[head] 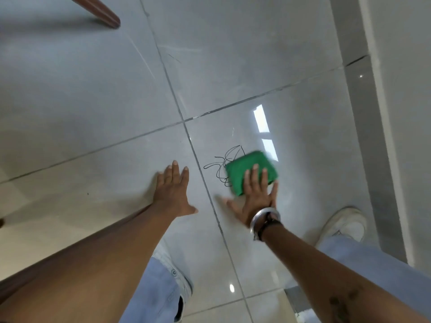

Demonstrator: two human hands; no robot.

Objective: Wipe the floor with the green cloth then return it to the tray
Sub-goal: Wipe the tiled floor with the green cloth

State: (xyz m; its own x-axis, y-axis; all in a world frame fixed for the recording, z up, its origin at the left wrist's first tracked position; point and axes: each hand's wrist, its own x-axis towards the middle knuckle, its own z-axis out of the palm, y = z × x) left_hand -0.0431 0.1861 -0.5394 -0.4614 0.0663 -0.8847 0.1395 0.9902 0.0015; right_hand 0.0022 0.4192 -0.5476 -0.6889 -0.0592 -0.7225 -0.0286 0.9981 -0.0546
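Note:
A folded green cloth (250,170) lies flat on the glossy grey tiled floor (93,101), blurred by motion. My right hand (255,194) presses down on its near edge with spread fingers. A black scribble mark (220,164) shows on the tile just left of the cloth and partly under it. My left hand (172,190) rests flat on the floor to the left of the tile joint, fingers apart and holding nothing. No tray is in view.
A brown wooden furniture leg (105,14) stands at the top left. A grey skirting and white wall (396,89) run along the right. My white shoe (345,223) and jeans-clad knees sit close behind the hands.

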